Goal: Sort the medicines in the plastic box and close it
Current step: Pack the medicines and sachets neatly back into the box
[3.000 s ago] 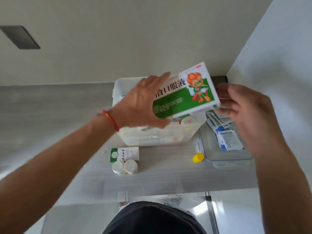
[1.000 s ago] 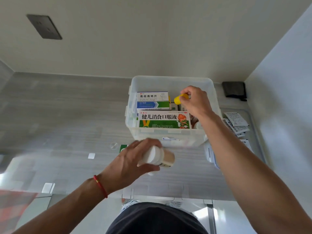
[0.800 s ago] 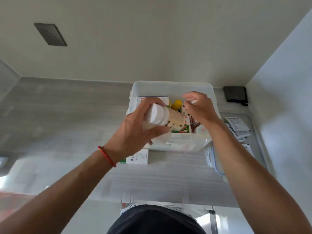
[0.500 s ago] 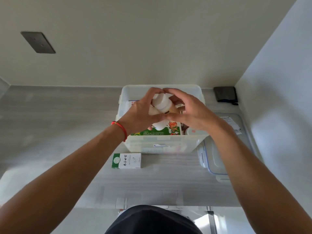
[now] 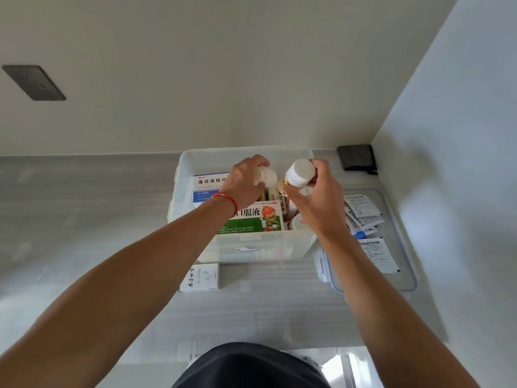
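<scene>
Here, each hand grips a round white bottle (image 5: pixel 300 172) above the translucent box (image 5: pixel 251 249).

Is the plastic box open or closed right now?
Open: the plastic box has no cover; its lid lies flat on the counter beside it.

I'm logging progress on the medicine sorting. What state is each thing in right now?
plastic box: open, no lid on, partly filled with cartons
lid: off, lying flat right of the box, sachets on it
left bottle: capped, gripped by the left hand over the box
right bottle: capped, tilted, held by the right hand
small white carton: closed, outside the box
</scene>
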A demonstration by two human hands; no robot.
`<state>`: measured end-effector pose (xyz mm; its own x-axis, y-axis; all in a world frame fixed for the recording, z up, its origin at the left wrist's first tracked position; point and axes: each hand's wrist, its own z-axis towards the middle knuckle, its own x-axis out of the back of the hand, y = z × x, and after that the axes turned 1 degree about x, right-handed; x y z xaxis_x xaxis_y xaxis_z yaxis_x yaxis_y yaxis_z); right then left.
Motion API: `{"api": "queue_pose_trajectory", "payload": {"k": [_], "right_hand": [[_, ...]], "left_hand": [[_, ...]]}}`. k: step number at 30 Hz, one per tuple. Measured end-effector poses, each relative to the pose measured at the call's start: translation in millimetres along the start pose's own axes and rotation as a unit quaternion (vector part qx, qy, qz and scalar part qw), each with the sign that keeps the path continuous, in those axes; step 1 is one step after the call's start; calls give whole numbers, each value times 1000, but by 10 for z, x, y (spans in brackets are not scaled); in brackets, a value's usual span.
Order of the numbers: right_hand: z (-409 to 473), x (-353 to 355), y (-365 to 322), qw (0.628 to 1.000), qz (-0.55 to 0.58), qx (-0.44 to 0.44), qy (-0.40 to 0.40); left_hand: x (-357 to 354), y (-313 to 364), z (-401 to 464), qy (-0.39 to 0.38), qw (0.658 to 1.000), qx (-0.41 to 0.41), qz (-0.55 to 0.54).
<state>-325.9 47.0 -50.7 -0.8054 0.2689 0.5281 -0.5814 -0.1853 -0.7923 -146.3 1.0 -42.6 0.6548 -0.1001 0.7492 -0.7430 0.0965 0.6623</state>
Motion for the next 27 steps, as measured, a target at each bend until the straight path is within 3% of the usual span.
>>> {"api": "queue_pose_trajectory", "payload": {"k": [4, 10, 15, 22, 27], "right_hand": [[-13, -8, 9, 1000, -31, 3, 6], [101, -52, -87, 992, -103, 15, -66], [275, -129, -144, 976, -191, 13, -104], [142, -89, -120, 913, -257, 14, -316], [90, -76, -132, 917, -281, 16, -282]], "left_hand": [[-38, -113, -136, -41, 997, -13, 59], [98, -317, -399, 7, 994, -18, 104], [91, -385, -490, -5, 994, -1, 107], [105, -341, -508, 15, 994, -12, 105], [122, -327, -512, -9, 994, -12, 104]]}}
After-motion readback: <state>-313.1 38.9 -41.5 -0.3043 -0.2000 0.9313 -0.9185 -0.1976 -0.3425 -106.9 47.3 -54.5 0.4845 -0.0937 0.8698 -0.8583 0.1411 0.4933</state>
